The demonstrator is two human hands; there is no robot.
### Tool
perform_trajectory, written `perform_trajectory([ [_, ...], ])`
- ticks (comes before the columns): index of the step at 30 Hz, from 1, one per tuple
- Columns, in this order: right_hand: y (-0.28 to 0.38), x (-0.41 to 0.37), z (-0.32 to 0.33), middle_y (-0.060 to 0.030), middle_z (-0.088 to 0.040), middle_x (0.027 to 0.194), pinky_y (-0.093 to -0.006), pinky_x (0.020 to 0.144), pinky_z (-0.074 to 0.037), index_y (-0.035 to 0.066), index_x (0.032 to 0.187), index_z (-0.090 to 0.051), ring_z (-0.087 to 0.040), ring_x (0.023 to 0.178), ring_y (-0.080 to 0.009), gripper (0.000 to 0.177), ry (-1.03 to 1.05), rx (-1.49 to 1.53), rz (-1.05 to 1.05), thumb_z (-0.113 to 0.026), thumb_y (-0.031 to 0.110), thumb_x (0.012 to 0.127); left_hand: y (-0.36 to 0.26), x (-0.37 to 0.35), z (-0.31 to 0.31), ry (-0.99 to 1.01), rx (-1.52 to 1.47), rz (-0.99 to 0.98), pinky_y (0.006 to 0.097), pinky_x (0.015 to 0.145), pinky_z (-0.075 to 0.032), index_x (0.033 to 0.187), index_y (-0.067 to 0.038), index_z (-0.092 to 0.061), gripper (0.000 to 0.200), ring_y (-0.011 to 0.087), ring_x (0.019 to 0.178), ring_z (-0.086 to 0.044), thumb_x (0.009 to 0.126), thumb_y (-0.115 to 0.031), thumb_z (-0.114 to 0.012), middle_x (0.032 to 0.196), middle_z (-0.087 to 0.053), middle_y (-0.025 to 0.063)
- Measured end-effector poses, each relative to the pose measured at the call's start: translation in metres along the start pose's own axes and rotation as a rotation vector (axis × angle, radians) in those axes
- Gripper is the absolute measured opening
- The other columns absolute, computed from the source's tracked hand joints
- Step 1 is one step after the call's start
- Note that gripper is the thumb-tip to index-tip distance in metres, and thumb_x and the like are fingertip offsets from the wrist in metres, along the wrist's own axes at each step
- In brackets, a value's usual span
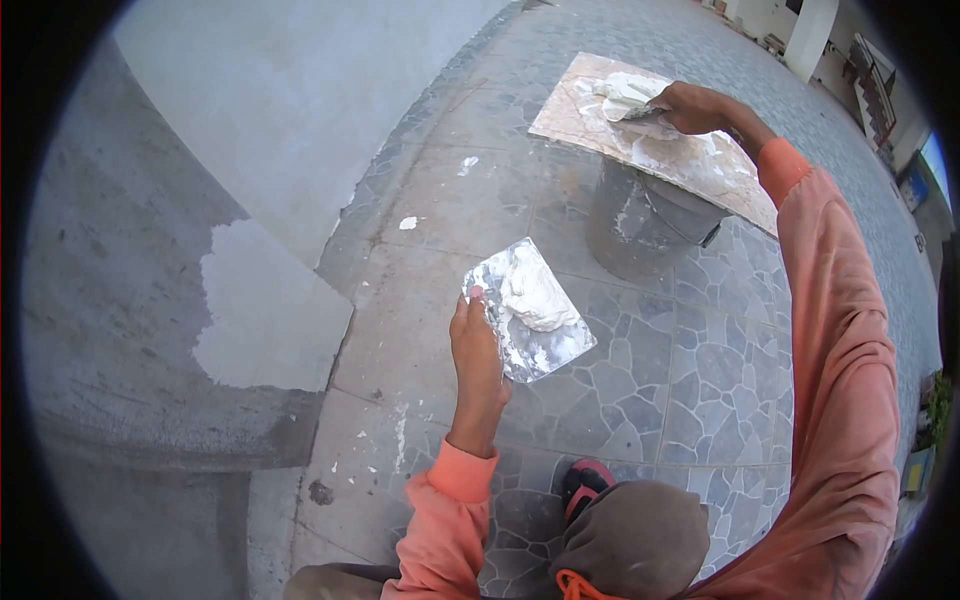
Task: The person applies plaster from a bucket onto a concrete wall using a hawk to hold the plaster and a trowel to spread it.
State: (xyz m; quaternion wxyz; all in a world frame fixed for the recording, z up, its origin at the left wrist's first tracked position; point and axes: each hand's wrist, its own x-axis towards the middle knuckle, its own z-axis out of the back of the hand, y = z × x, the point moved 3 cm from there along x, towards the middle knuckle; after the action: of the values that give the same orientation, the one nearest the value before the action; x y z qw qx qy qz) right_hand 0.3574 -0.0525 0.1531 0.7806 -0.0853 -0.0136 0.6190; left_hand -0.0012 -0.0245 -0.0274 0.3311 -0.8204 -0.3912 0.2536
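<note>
Bucket (635, 228): two o'clock; board (563, 107) hides its contents from us.
Left hand (476, 348): gripping plate (560, 347).
Right hand (695, 108): gripping trowel (638, 114).

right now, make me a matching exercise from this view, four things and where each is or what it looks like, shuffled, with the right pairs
Column one
1. Left hand
2. Right hand
3. Bucket
4. Shoe

Column two
A. Dark with pinkish-red parts
B. Below the board
C. Gripping the metal plate
D. Over the board, beside white paste

Right pairs: 1-C, 2-D, 3-B, 4-A
</note>
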Motion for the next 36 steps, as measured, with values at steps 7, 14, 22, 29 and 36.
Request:
perform_trajectory([
  [7, 0.03, -0.046, 0.01, -0.0184, -0.069, 0.096, -0.0408, 0.08, -0.049, 0.001, 0.115, -0.063, -0.065, 0.083, -0.0314, 0.033, 0.04, 0.085, 0.01, -0.052, 0.0, 0.084, 0.015, 0.007, -0.012, 0.0, 0.003, 0.035, 0.0324, 0.088, -0.049, 0.122, 0.004, -0.046, 0.036, 0.0198, 0.101, -0.059, 0.101, -0.023, -0.033, 0.113, -0.057, 0.0129],
  [14, 0.036, -0.073, 0.014, -0.0176, -0.069, 0.093, -0.041, 0.076, -0.048, -0.002, 0.108, -0.064, -0.064, 0.079, -0.0274, 0.026, 0.073, 0.136, 0.05, -0.053, 0.0, 0.085, 0.044, 0.034, -0.047, 0.024, -0.027, 0.05, 0.0323, 0.084, -0.049, 0.125, 0.009, -0.041, 0.039, 0.0198, 0.1, -0.058, 0.102, -0.021, -0.031, 0.113, -0.055, 0.0151],
  [22, 0.067, -0.127, 0.019, -0.0077, -0.066, 0.082, -0.0325, 0.069, -0.044, -0.001, 0.106, -0.063, -0.056, 0.07, -0.017, 0.022, -0.111, 0.623, -0.037, -0.055, 0.014, 0.094, 0.057, 0.04, -0.056, 0.093, -0.127, 0.103, 0.0353, 0.088, -0.051, 0.123, 0.006, -0.044, 0.037, 0.0224, 0.103, -0.06, 0.101, -0.021, -0.031, 0.116, -0.056, 0.0148],
  [29, 0.154, -0.177, -0.012, -0.0151, -0.063, 0.106, -0.0353, 0.08, -0.047, 0.0, 0.122, -0.054, -0.059, 0.09, -0.0225, 0.034, -0.641, 0.614, 0.433, -0.058, 0.006, 0.09, 0.027, 0.015, -0.042, 0.109, -0.222, 0.202, 0.0373, 0.087, -0.053, 0.121, 0.004, -0.05, 0.039, 0.0233, 0.1, -0.063, 0.097, -0.023, -0.032, 0.114, -0.059, 0.0138],
  [36, 0.207, -0.175, -0.047, -0.0211, -0.046, 0.138, -0.0497, 0.107, -0.036, 0.001, 0.132, -0.045, -0.046, 0.127, -0.0366, 0.049, -0.531, 0.482, 0.931, -0.056, 0.005, 0.085, -0.002, -0.011, -0.038, 0.176, -0.174, 0.221, 0.0342, 0.081, -0.054, 0.121, 0.004, -0.05, 0.04, 0.0224, 0.094, -0.065, 0.099, -0.027, -0.037, 0.111, -0.062, 0.0142],
])
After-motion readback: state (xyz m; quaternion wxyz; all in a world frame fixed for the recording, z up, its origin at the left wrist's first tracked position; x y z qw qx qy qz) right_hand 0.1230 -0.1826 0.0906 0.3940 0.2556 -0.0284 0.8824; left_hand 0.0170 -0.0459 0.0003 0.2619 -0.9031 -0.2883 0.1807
